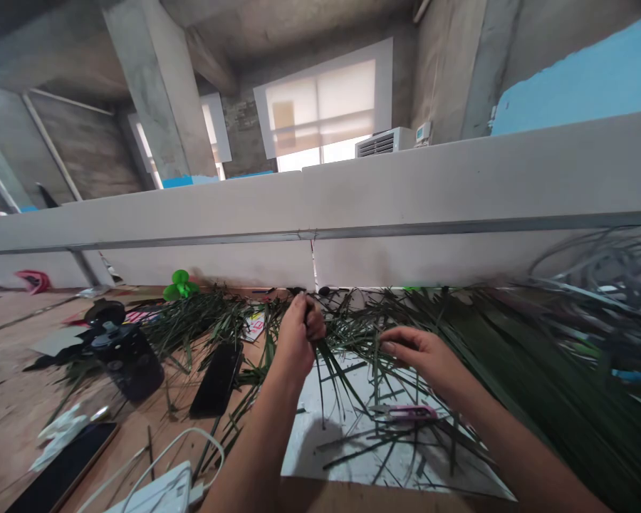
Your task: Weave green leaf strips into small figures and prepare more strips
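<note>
My left hand [302,331] is closed in a fist around a bundle of thin green leaf strips [342,374], whose loose ends fan out below it over a white sheet [310,445]. Something dark also shows at the top of that fist, too small to make out. To the right, my right hand [411,345] has its fingers stretched out, the thumb slightly apart from them, among loose strips; I see nothing gripped in it. Below it, pink-handled thread snips [406,412] lie on the sheet amid cut strips.
Long green leaves [534,377] are heaped at the right. Beyond them are tangled wires [614,267]. On the left are a black bottle [125,360], a black phone [216,381], another dark device [64,470] and a white charger [160,491] with a cable. A white partition [406,263] borders the table's back.
</note>
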Action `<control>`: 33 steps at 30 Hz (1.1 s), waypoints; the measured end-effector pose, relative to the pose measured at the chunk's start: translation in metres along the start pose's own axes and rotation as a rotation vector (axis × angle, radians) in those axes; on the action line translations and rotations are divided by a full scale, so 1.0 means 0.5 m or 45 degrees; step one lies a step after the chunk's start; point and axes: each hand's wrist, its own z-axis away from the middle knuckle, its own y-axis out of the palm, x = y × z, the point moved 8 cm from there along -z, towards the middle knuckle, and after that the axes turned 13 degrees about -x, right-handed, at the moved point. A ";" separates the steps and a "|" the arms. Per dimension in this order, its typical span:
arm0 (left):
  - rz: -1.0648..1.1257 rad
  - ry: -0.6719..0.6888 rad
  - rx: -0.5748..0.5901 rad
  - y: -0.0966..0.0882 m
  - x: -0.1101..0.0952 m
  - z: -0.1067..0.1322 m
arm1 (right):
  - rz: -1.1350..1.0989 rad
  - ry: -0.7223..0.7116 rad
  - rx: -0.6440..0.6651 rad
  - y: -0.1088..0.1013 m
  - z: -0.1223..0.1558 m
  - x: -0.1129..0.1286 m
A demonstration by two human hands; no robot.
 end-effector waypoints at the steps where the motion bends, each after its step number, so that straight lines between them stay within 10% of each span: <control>1: -0.051 -0.037 0.041 0.009 0.020 0.008 | -0.023 -0.013 -0.039 -0.008 0.003 0.017; 9: -0.407 -0.242 0.299 0.070 0.137 0.093 | -0.154 -0.066 -0.017 -0.002 0.032 0.090; 23: -0.648 -0.047 0.313 0.085 0.134 0.114 | -0.093 -0.205 0.036 0.015 0.040 0.095; 33: -0.567 -0.349 0.420 0.087 0.146 0.122 | -0.006 -0.297 -0.105 -0.006 0.030 0.091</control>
